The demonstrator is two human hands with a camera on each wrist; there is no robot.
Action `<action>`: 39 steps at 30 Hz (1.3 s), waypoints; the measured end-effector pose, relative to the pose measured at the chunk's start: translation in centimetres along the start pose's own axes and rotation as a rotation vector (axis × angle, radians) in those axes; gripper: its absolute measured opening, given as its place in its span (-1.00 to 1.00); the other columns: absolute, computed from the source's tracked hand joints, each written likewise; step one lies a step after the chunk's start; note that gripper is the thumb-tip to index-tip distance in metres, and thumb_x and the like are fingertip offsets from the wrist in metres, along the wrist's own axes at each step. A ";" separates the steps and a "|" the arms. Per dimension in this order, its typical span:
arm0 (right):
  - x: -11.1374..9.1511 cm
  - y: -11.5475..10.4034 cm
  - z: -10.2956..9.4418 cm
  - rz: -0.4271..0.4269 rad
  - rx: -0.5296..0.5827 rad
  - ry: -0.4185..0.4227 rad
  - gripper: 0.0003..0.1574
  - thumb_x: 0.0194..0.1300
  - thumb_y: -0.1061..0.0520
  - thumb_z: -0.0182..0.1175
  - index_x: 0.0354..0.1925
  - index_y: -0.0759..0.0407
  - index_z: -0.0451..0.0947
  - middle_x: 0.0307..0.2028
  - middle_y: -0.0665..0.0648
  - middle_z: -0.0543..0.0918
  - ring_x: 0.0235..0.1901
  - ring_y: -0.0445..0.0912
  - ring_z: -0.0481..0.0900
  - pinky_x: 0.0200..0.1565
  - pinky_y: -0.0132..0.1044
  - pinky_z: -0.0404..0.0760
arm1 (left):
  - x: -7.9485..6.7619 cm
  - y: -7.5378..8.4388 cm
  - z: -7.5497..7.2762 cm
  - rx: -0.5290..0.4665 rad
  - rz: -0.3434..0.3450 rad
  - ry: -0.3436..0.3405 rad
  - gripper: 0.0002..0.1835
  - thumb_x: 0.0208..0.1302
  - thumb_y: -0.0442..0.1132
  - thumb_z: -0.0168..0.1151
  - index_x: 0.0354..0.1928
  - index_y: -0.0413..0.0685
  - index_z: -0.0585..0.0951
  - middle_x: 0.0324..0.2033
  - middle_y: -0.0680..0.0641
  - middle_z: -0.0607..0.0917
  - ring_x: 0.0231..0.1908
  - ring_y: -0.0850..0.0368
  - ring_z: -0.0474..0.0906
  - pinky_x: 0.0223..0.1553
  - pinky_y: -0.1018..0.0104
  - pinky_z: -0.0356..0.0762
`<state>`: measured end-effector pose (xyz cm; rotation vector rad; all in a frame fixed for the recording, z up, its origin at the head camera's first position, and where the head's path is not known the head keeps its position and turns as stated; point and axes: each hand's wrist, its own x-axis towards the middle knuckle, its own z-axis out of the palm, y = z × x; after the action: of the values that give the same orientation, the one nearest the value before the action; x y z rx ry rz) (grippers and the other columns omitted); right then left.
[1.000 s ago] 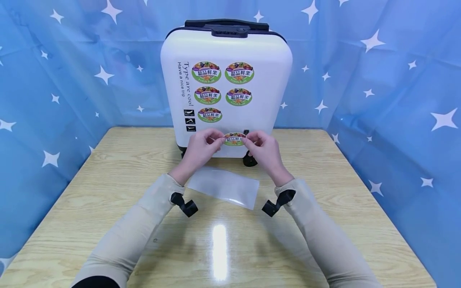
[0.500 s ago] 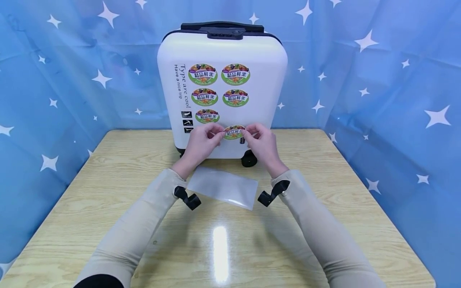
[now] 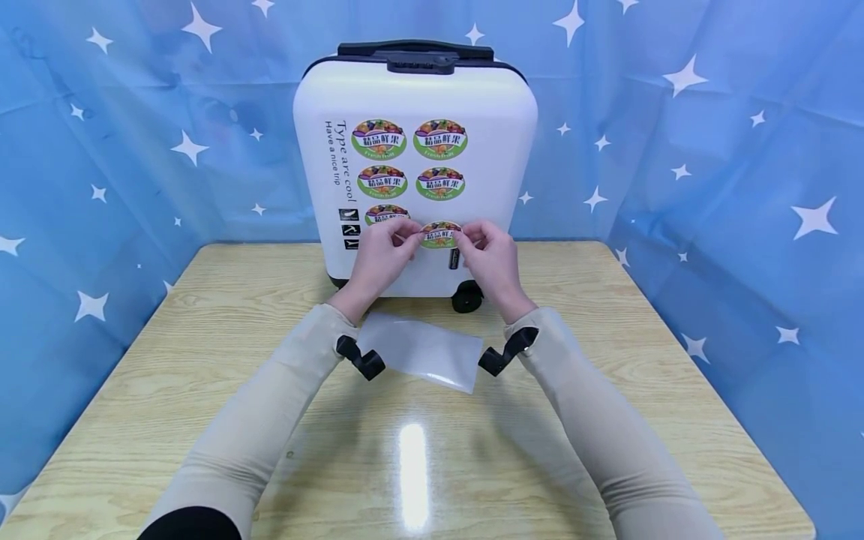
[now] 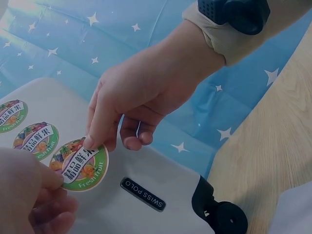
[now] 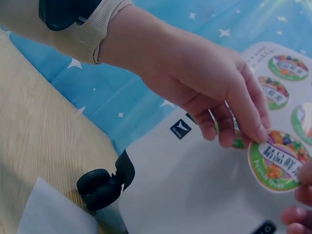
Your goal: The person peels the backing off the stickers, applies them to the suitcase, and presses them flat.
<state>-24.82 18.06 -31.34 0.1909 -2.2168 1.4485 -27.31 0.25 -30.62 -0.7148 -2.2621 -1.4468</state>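
A white suitcase (image 3: 499,150) with black trim stands upright on the table. Several oval fruit stickers, such as one at its upper left (image 3: 379,139), lie on its front in two columns. My left hand (image 3: 383,251) and right hand (image 3: 491,259) pinch opposite ends of another oval sticker (image 3: 442,235), printed side outward, in the right column's lower part. Whether its back touches the suitcase, I cannot tell. In the left wrist view the right thumb lies on the sticker's edge (image 4: 80,168), above a SWISS POLO badge (image 4: 143,194). The left fingers partly cover the left column's lowest sticker (image 3: 387,214).
A glossy, pale translucent sheet (image 3: 425,349) lies on the wooden table (image 3: 270,427) below the hands. A black wheel (image 3: 467,297) sticks out under the suitcase's right corner. Blue star-patterned cloth (image 3: 135,112) hangs behind and at both sides.
Both hands have moved up together with the pinched sticker, from near the suitcase's bottom edge toward the row of the lowest left sticker. The view has shifted slightly.
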 end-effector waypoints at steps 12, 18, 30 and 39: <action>0.6 0.0 0.6 -0.013 -0.013 0.044 -0.74 0.27 0.02 0.19 -0.27 0.23 0.53 -0.42 0.10 0.55 -0.51 -0.07 0.48 -0.51 -0.37 0.47 | 0.8 0.6 0.7 0.091 -0.010 0.071 -0.85 0.21 -0.22 0.25 -0.30 -0.18 0.65 -0.43 -0.03 0.64 -0.43 0.18 0.49 -0.37 0.39 0.45; 0.9 0.1 1.0 -0.027 -0.028 0.061 -0.70 0.25 0.00 0.21 -0.32 0.23 0.51 -0.44 0.11 0.54 -0.47 -0.09 0.45 -0.50 -0.36 0.42 | 1.0 0.4 0.8 0.086 -0.020 0.096 -0.83 0.21 -0.18 0.27 -0.30 -0.17 0.65 -0.42 -0.02 0.64 -0.42 0.20 0.48 -0.37 0.39 0.44; 1.9 0.2 1.6 -0.059 -0.070 0.120 -0.67 0.25 -0.03 0.21 -0.33 0.24 0.50 -0.46 0.09 0.54 -0.46 -0.13 0.44 -0.48 -0.37 0.39 | 1.7 0.5 1.1 0.177 0.029 0.139 -0.82 0.21 -0.20 0.27 -0.31 -0.19 0.65 -0.44 -0.05 0.66 -0.44 0.18 0.48 -0.39 0.40 0.43; 2.0 -0.1 2.4 -0.076 -0.101 0.178 -0.65 0.26 -0.05 0.19 -0.37 0.24 0.49 -0.50 0.10 0.55 -0.53 -0.12 0.44 -0.52 -0.36 0.39 | 1.8 0.5 1.4 0.215 0.015 0.167 -0.81 0.22 -0.18 0.25 -0.31 -0.18 0.65 -0.43 -0.05 0.65 -0.44 0.18 0.47 -0.41 0.39 0.41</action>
<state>-27.30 16.18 -31.05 0.1066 -2.1083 1.2595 -28.55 2.12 -29.85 -0.5236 -2.2331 -1.1847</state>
